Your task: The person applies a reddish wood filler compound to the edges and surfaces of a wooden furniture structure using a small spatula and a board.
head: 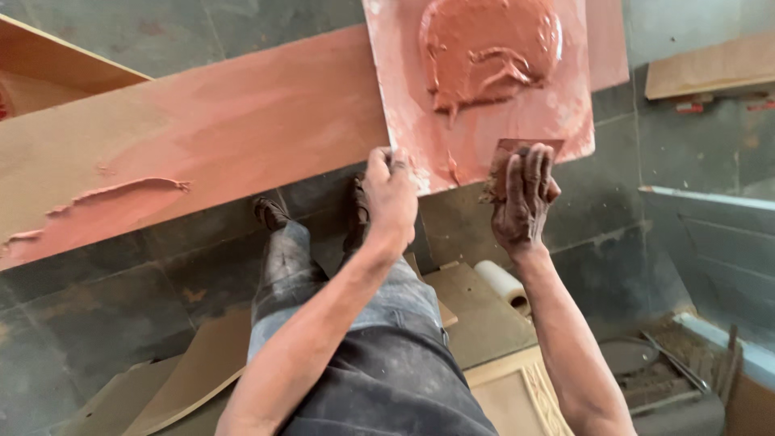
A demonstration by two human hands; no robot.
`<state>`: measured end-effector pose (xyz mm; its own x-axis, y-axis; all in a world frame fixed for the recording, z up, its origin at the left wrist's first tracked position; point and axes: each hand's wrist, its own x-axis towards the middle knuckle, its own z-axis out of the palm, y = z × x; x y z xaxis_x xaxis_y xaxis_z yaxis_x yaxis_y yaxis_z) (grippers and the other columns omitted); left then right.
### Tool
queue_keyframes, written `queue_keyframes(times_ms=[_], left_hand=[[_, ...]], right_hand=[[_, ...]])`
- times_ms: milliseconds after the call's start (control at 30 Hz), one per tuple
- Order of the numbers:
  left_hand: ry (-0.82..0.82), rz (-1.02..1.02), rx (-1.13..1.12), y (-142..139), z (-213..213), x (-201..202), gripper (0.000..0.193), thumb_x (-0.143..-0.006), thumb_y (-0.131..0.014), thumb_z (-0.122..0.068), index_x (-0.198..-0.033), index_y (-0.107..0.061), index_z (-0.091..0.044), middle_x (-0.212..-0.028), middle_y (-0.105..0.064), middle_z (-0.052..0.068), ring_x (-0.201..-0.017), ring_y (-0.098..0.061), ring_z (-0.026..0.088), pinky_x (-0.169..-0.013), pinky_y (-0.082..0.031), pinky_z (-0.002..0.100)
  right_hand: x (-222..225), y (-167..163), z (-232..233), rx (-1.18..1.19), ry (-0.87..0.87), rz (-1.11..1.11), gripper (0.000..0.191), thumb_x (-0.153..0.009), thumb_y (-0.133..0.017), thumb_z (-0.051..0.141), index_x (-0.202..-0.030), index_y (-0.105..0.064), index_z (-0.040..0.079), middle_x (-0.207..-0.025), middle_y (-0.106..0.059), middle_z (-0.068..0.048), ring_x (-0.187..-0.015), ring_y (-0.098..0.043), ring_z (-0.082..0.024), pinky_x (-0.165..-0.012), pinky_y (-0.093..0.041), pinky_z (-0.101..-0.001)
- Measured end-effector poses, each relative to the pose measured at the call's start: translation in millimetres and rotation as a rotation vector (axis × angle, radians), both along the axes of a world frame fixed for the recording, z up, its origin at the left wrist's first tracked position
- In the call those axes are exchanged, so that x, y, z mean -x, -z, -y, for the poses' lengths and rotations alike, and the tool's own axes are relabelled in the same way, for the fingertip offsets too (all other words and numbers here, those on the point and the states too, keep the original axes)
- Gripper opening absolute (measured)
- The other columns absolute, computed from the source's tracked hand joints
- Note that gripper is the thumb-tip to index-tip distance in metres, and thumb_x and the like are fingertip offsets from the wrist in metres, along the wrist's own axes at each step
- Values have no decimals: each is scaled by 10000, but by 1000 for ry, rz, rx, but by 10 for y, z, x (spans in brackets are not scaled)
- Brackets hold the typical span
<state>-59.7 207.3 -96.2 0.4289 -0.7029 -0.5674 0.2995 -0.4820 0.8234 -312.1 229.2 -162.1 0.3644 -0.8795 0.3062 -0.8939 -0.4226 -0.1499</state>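
- The left hand (390, 194) is gripping the lower corner of the square board (565, 121), fingers clamped on its edge.
- The right hand (523, 194) is pressing a scraper (517, 148) flat to it, fingers together.
- Red putty (488, 48) is sitting at 12 o'clock.
- A long plank (202, 129) is lying at 9 o'clock.

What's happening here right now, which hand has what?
A person stands over a long board part-coated with reddish-brown putty. The left hand grips the near corner of a flat square board that carries a mound of putty. The right hand, smeared with putty, presses a small scraper blade against that square board's near edge. A thick ridge of putty lies unspread at the long board's left end.
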Motion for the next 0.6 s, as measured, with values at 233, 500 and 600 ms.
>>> queue_keyframes(times_ms=[233, 500, 600], left_hand=[[33, 6, 66, -75, 25, 4, 260, -1058, -549, -234, -1005, -608, 14, -812, -666, 51, -684, -571, 107, -621, -510, 292], [137, -508, -17, -9, -12, -130, 285, -1061, -493, -225, -968, -631, 6, -803, -659, 64, -650, -639, 154, -596, -571, 325], [189, -701, 0, 122, -3, -271, 247, -1070, -511, -204, -1009, -653, -12, -844, -676, 67, -706, -656, 162, -637, -556, 316]], right_hand=[[40, -589, -566, -222, 132, 66, 581, -923, -542, -1, -1500, -568, 63, -1589, -516, -167, -1512, -453, -330, -1057, -418, -457], [103, -1579, 300, -209, 314, -6, 473, -950, -561, 36, -1410, -667, 69, -1390, -676, -162, -1211, -645, -337, -1003, -452, -498], [-85, -1658, 586, -287, 323, 40, 383, -1007, -574, 50, -1354, -714, 129, -1286, -703, -173, -1143, -666, -359, -1014, -505, -462]])
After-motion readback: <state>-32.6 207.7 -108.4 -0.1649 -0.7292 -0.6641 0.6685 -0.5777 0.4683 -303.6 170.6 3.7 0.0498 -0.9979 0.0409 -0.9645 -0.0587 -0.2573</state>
